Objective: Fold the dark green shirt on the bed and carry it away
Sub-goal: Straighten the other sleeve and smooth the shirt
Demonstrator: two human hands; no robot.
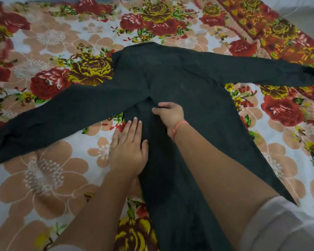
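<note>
The dark green shirt (185,82) lies spread on the bed, its body running from the centre toward me. One long sleeve stretches out to the left, the other to the far right. My left hand (130,149) lies flat with straight fingers, pressing the shirt's left edge where it meets the sheet. My right hand (169,115), with an orange thread at the wrist, has its fingers curled on a fold of cloth near the shirt's middle, just below the left sleeve's armpit. My right forearm lies over the lower part of the shirt.
The bed is covered by a floral sheet (49,178) with red, yellow and peach flowers. A patterned border strip (272,28) runs along the far right. Pale floor (310,8) shows beyond the top right corner.
</note>
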